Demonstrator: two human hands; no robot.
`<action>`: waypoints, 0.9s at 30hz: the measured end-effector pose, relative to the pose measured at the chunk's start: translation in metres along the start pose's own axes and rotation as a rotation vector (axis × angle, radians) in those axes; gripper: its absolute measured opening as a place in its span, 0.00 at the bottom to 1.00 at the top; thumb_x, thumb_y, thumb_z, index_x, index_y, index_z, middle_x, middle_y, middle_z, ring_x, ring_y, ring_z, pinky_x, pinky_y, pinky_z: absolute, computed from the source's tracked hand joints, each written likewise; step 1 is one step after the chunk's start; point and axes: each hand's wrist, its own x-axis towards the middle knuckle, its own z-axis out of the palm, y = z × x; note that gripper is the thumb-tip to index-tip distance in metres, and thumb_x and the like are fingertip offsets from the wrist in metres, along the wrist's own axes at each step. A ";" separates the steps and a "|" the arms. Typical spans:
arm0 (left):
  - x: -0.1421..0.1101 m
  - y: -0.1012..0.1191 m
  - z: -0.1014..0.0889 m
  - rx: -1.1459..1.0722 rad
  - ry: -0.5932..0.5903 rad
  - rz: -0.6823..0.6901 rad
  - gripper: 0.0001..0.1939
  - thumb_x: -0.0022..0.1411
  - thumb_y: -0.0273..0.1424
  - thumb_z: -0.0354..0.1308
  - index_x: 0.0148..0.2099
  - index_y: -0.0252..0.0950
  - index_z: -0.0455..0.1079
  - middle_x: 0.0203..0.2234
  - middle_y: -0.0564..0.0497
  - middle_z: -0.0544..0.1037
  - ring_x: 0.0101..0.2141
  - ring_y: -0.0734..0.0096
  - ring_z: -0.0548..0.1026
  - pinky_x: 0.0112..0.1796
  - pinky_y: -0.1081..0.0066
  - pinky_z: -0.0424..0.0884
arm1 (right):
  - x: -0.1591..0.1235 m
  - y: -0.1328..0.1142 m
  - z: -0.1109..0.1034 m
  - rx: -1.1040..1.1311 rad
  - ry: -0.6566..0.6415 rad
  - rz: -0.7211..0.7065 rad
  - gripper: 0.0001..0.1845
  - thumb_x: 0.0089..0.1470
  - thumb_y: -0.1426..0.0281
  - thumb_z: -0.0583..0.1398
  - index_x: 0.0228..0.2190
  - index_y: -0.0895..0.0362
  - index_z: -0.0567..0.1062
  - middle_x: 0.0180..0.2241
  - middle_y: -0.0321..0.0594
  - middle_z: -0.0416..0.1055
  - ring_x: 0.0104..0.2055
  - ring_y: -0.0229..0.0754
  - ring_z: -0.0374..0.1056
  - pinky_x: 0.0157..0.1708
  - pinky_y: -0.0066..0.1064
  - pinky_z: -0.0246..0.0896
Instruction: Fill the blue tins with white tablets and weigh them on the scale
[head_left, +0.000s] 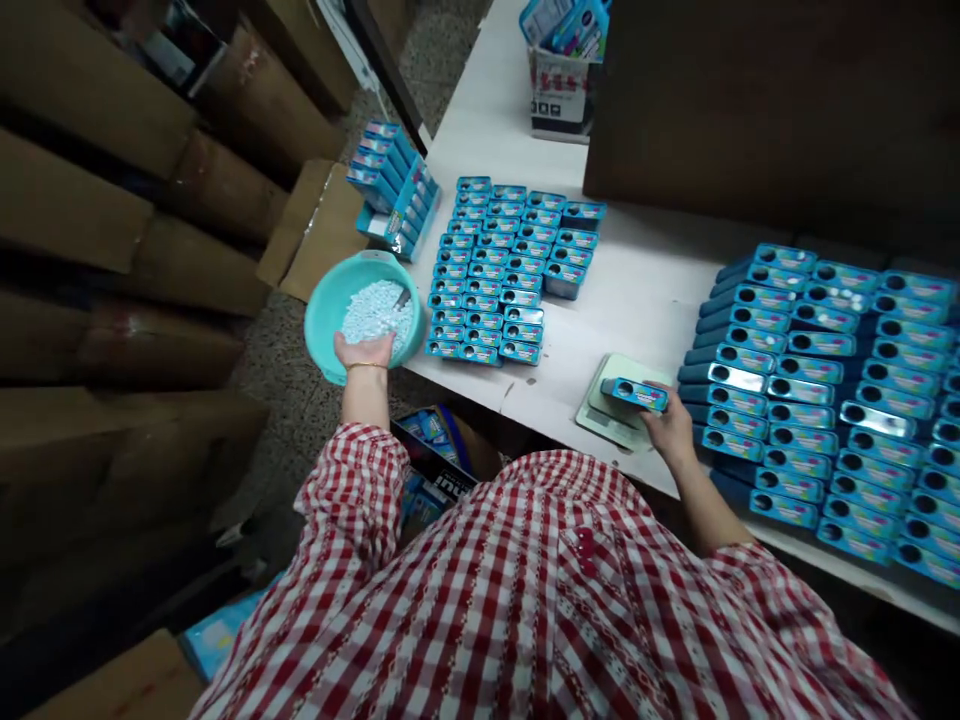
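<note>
My left hand [365, 352] reaches over the near rim of a turquoise bowl [322, 318] into a heap of small white pellets [371, 306]. Its fingertips are hidden among the pellets, so I cannot see whether they close on any. What looks like a spoon [403, 299] sticks out of the heap. At the table's front edge my right hand [666, 420] grips the right end of a narrow blue box [636, 393] with a dark round hole in its top. This box stands on or just above a pale green scale [611, 425].
Rows of similar blue boxes [487, 270] stand left of the scale; a larger block [810, 400] is at the right. Blue display cartons [397, 190] sit beyond the bowl. A packed box [561, 90] is at the back. Cardboard cartons [82, 190] line the left.
</note>
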 end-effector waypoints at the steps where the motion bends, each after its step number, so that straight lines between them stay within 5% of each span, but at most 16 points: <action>1: -0.004 -0.004 -0.001 -0.026 0.040 -0.003 0.30 0.62 0.46 0.29 0.59 0.38 0.54 0.54 0.40 0.64 0.57 0.64 0.58 0.52 0.57 0.59 | -0.001 0.000 0.001 0.006 -0.005 -0.003 0.25 0.42 0.58 0.59 0.41 0.57 0.69 0.40 0.45 0.70 0.40 0.47 0.66 0.44 0.43 0.61; 3: -0.023 -0.024 0.005 -0.097 0.095 -0.012 0.28 0.62 0.45 0.33 0.57 0.38 0.58 0.53 0.41 0.66 0.56 0.66 0.61 0.50 0.61 0.62 | -0.002 -0.004 0.000 0.010 -0.010 -0.024 0.24 0.43 0.56 0.58 0.40 0.58 0.69 0.38 0.45 0.70 0.40 0.47 0.66 0.43 0.42 0.61; 5: -0.057 -0.055 0.019 -0.109 -0.014 -0.056 0.24 0.62 0.43 0.36 0.52 0.38 0.63 0.49 0.43 0.70 0.51 0.70 0.67 0.48 0.67 0.65 | -0.002 -0.013 -0.006 -0.021 -0.007 -0.067 0.23 0.46 0.56 0.57 0.40 0.59 0.68 0.37 0.44 0.70 0.39 0.45 0.66 0.42 0.40 0.62; 9: -0.132 -0.132 0.058 -0.023 -0.483 -0.646 0.21 0.61 0.40 0.43 0.43 0.32 0.70 0.40 0.41 0.76 0.44 0.63 0.73 0.44 0.61 0.68 | -0.005 -0.058 -0.029 -0.207 -0.013 -0.295 0.20 0.52 0.61 0.54 0.45 0.56 0.66 0.41 0.44 0.67 0.44 0.46 0.63 0.45 0.40 0.60; 11: -0.155 -0.168 0.078 -0.034 -0.572 -0.843 0.21 0.61 0.40 0.43 0.42 0.31 0.70 0.39 0.40 0.76 0.41 0.62 0.74 0.43 0.60 0.68 | -0.008 -0.091 -0.040 -0.369 -0.071 -0.446 0.20 0.54 0.65 0.54 0.49 0.54 0.65 0.44 0.45 0.65 0.47 0.47 0.61 0.50 0.44 0.54; 14: -0.165 -0.204 0.102 -0.053 -0.597 -0.959 0.20 0.62 0.38 0.42 0.40 0.31 0.71 0.33 0.42 0.77 0.34 0.65 0.75 0.39 0.63 0.69 | -0.014 -0.135 -0.044 -0.594 -0.212 -0.645 0.20 0.56 0.71 0.51 0.51 0.51 0.64 0.46 0.45 0.65 0.50 0.49 0.58 0.54 0.50 0.44; 19: -0.166 -0.223 0.115 0.008 -0.587 -1.016 0.16 0.61 0.33 0.44 0.36 0.30 0.71 0.26 0.45 0.76 0.28 0.69 0.74 0.36 0.69 0.68 | -0.020 -0.158 -0.036 -0.671 -0.424 -0.771 0.21 0.58 0.75 0.47 0.53 0.53 0.62 0.49 0.46 0.64 0.52 0.49 0.55 0.53 0.49 0.45; 27: -0.174 -0.238 0.117 0.019 -0.593 -1.081 0.15 0.60 0.31 0.45 0.30 0.29 0.70 0.21 0.46 0.74 0.23 0.73 0.72 0.32 0.73 0.67 | -0.031 -0.147 -0.039 -0.736 -0.421 -0.771 0.22 0.58 0.76 0.46 0.53 0.53 0.60 0.49 0.46 0.63 0.52 0.48 0.54 0.50 0.45 0.47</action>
